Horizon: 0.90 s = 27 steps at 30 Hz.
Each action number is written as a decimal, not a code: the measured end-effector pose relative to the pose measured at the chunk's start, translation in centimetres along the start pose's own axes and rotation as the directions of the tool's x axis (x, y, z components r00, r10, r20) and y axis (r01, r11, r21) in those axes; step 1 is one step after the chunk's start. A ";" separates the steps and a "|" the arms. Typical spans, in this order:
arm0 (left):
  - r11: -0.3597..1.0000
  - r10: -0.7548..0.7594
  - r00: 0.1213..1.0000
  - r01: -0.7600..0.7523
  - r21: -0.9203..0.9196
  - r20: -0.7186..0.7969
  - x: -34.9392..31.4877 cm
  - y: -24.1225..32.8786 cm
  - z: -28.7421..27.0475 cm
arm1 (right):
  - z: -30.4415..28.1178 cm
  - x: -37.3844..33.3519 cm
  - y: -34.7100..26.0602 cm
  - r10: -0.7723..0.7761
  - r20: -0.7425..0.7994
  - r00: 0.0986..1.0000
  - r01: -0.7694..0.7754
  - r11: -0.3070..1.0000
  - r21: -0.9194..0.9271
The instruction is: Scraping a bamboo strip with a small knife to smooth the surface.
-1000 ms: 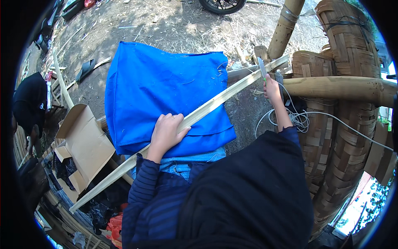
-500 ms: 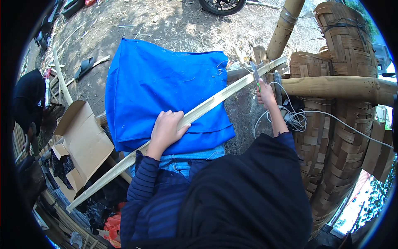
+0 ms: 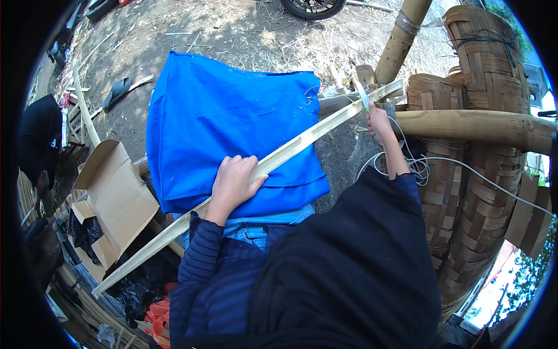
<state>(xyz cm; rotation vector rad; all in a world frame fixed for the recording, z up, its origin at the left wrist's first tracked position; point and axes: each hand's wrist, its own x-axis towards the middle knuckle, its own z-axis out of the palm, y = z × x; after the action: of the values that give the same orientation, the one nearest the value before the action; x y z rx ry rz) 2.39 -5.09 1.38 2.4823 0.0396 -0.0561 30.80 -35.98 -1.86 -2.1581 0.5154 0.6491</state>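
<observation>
A long pale bamboo strip [image 3: 302, 139] runs slantwise across my lap, from the lower left up to the right. My left hand [image 3: 233, 183] is closed around it, pressing it over a blue cloth [image 3: 226, 116] spread on my legs. My right hand [image 3: 379, 121] grips a knife [image 3: 361, 94] by its green handle, mostly covered by the fingers. The blade crosses the strip close to its far right end and points up and away from me. Whether the edge bites into the bamboo cannot be made out.
A thick bamboo pole [image 3: 465, 123] and tall woven bamboo panels [image 3: 482, 180] stand at the right, with a loose white cable [image 3: 459, 163] beside them. To the left lies an open cardboard box [image 3: 119, 198]. A wheel [image 3: 314, 7] shows at the far edge.
My right hand and the knife have shifted slightly right and away from me along the strip, and the blade's tilt has changed. The left hand and the strip stay in place.
</observation>
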 end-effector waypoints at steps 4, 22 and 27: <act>1.000 -0.004 1.000 0.004 0.008 0.013 0.1 -0.1 0.0 | 1.3 -1.2 0.5 -0.014 0.021 1.000 0.013 0.998 0.060; 0.999 0.032 0.999 -0.031 0.018 -0.038 -0.2 -0.4 0.4 | 2.3 -4.3 -0.4 0.077 0.147 0.986 -0.084 0.996 0.039; 1.000 0.021 0.999 -0.020 0.009 -0.035 -0.3 -0.7 0.7 | 2.7 -5.5 0.3 0.075 0.172 0.982 -0.089 0.993 0.078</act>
<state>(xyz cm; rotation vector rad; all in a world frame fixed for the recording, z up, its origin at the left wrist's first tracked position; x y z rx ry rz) 2.00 -4.94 0.41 2.4922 0.0288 -0.0038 25.56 -33.21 -0.16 -1.9893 0.5331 0.8331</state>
